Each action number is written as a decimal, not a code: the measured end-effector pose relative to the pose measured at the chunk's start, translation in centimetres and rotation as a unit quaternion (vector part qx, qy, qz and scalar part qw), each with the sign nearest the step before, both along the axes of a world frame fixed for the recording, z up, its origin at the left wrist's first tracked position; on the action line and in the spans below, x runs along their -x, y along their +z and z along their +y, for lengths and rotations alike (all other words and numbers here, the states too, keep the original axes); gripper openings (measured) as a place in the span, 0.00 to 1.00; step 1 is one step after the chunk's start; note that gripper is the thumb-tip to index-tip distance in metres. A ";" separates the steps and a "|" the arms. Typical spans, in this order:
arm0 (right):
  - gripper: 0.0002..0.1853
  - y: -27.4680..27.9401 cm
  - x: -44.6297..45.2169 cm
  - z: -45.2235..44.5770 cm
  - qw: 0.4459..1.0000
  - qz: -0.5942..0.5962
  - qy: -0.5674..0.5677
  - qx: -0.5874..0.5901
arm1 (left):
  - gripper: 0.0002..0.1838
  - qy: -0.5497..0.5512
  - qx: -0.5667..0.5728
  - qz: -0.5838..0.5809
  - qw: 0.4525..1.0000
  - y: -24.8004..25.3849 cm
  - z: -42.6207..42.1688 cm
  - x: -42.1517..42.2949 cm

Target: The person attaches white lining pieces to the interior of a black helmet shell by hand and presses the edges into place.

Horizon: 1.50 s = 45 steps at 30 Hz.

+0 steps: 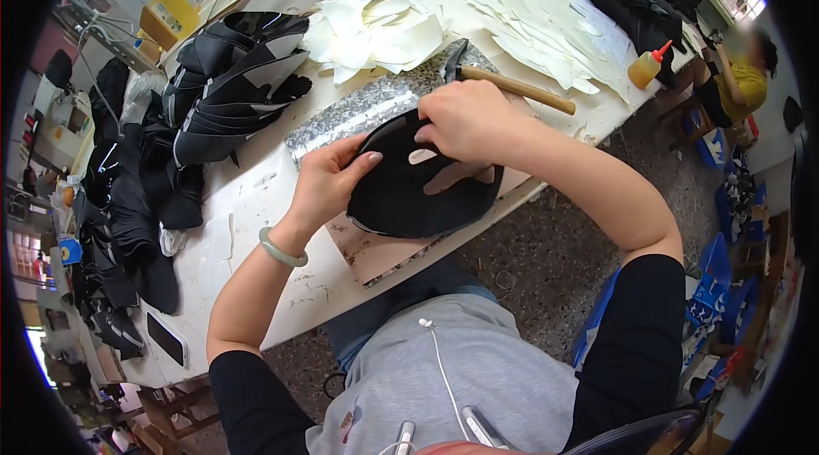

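Observation:
A black curved piece (409, 199) with an oval opening lies over a pinkish board (363, 257) at the table's front edge. My left hand (328, 178) pinches its upper left rim, thumb on top; a pale green bangle circles that wrist. At the piece's top edge my right hand (465, 118) has its fingers curled and pressed together on the rim. Just behind the right hand rests a hammer (520, 90) with a wooden handle, its dark head on a speckled stone slab (341, 118).
Stacked black pieces (239, 88) and dark fabric (141, 199) lie left, with a phone (166, 339) below. White sheets (375, 33) spread behind the slab. A glue bottle (648, 65) stands at the right edge. Another person (742, 80) sits far right.

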State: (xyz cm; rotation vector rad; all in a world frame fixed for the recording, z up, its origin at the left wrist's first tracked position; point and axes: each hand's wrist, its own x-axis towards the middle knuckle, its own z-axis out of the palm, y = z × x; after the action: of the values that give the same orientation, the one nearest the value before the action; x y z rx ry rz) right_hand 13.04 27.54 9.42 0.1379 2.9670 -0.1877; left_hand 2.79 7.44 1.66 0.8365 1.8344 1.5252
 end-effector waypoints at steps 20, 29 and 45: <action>0.13 -2.3 2.2 -0.8 0.988 0.068 0.092 0.103 | 0.16 -0.087 0.083 -0.034 0.992 0.2 1.5 1.4; 0.15 -4.7 -1.1 4.1 0.983 0.174 0.023 0.059 | 0.12 -0.059 0.118 0.149 0.980 0.3 0.4 2.7; 0.14 -1.3 2.3 2.8 0.994 -0.083 -0.058 0.044 | 0.19 -0.268 0.183 0.308 0.894 3.5 2.6 6.4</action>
State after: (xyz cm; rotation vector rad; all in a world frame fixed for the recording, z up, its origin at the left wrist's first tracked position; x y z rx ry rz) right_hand 10.77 30.38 8.08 0.3003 2.7807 -0.3048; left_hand -3.58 10.00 5.19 1.5893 1.9752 0.5639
